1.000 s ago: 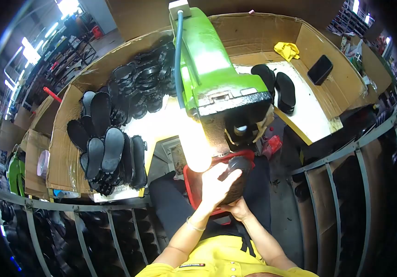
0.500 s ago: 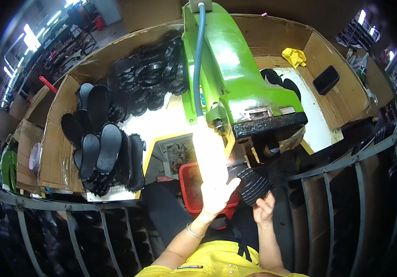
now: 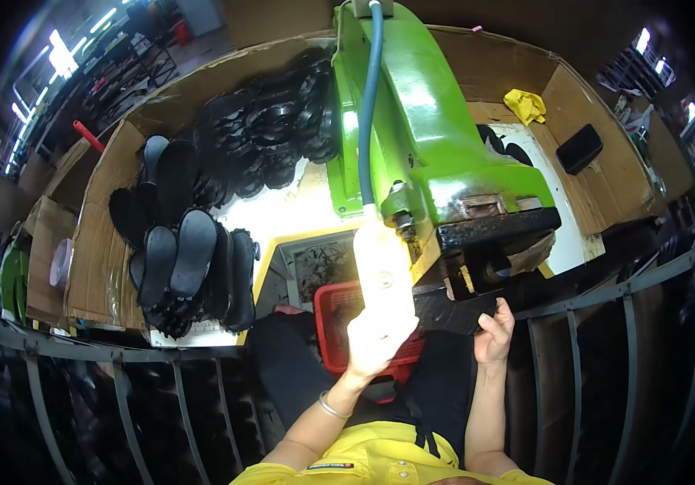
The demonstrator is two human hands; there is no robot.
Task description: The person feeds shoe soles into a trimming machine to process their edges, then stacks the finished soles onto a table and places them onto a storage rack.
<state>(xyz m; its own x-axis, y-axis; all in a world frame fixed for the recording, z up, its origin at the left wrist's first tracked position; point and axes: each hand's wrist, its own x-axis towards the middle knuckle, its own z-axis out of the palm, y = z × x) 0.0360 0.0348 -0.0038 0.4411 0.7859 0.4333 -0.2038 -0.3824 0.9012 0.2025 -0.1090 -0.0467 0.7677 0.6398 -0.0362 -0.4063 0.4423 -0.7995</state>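
A black shoe sole [image 3: 448,315] lies crosswise under the head of a green machine [image 3: 477,182], its far edge hidden below the dark metal block. My right hand [image 3: 493,335] grips the sole's right end, with fingers curled and thumb against it. At the other end my left hand [image 3: 376,343] is closed around the sole's left part, its fingers washed out by glare. Just above that hand glows a white lamp [image 3: 384,271] on a blue flexible neck [image 3: 369,105].
Black soles [image 3: 190,255] stand stacked at the left, and more soles [image 3: 267,129] are heaped behind them. Below the machine is a red basket [image 3: 323,327]. A yellow cloth [image 3: 525,106] and a black phone [image 3: 579,149] lie at the right. Metal rails [image 3: 590,301] run along both sides.
The sole has turned from slanting, ribbed face showing, to nearly level under the machine head. My right hand has moved right and up, and my left thumb has drawn in.
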